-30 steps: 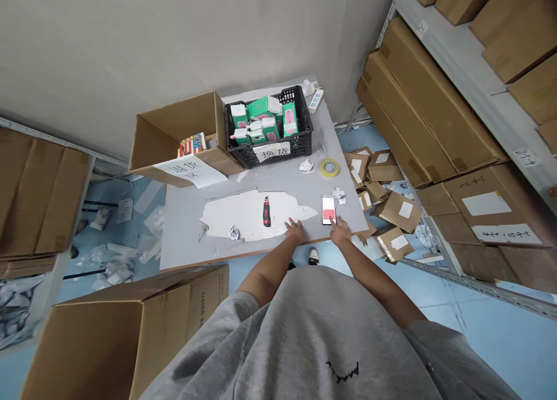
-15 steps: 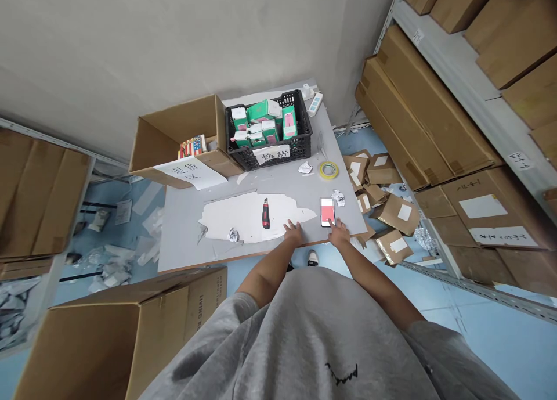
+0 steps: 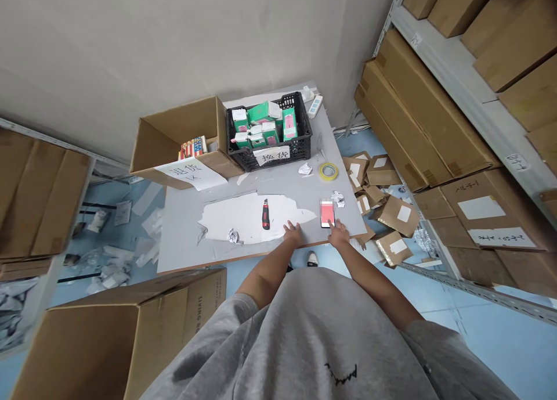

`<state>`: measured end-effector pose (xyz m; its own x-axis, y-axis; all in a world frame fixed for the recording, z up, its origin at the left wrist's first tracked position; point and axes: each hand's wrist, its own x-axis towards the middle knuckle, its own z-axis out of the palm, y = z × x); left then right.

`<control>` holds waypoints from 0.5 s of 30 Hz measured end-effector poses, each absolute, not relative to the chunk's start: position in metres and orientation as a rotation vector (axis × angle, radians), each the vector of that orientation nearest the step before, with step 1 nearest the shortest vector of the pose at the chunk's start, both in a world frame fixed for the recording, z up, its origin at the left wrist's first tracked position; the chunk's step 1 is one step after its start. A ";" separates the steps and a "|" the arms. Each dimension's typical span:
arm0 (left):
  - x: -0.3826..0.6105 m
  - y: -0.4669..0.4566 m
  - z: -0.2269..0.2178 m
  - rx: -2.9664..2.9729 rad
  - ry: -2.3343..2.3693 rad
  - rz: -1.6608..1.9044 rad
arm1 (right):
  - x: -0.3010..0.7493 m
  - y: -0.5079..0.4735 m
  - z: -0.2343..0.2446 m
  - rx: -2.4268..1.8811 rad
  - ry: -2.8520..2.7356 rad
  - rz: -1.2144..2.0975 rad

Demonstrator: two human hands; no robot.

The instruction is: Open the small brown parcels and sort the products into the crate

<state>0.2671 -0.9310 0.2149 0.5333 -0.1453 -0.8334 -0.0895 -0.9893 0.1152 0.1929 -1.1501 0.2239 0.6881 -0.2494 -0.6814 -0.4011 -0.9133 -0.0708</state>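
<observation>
A phone (image 3: 327,213) with a red and white screen lies near the front right edge of the grey table (image 3: 187,214). My right hand (image 3: 338,233) rests beside it, one finger stretched onto the screen's lower corner and holding nothing. My left hand (image 3: 293,233) lies flat on the table edge with fingers spread, a little right of a red and black utility knife (image 3: 265,213). The knife sits on a white torn patch (image 3: 252,216) of the tabletop.
A black crate (image 3: 270,130) of green and pink boxes and an open cardboard box (image 3: 183,139) stand at the back. A tape roll (image 3: 328,170) and crumpled paper (image 3: 234,235) lie about. Parcels (image 3: 391,208) litter the floor right. A large carton (image 3: 113,330) stands front left.
The phone screen has turned from half white to mostly red under my right finger. Both hands stay in place; the view has shifted slightly.
</observation>
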 end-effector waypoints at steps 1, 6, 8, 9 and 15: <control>0.267 -0.931 0.216 2.698 -0.204 -1.477 | 0.193 -1.150 0.224 -2.685 0.524 1.038; 0.266 -0.931 0.218 2.698 -0.207 -1.475 | 0.192 -1.150 0.222 -2.693 0.520 1.037; 0.267 -0.931 0.218 2.700 -0.207 -1.476 | 0.192 -1.150 0.221 -2.703 0.516 1.032; 0.267 -0.932 0.218 2.700 -0.204 -1.479 | 0.192 -1.150 0.220 -2.707 0.516 1.029; 0.267 -0.932 0.217 2.677 -0.163 -1.472 | 0.191 -1.149 0.215 -2.702 0.522 1.017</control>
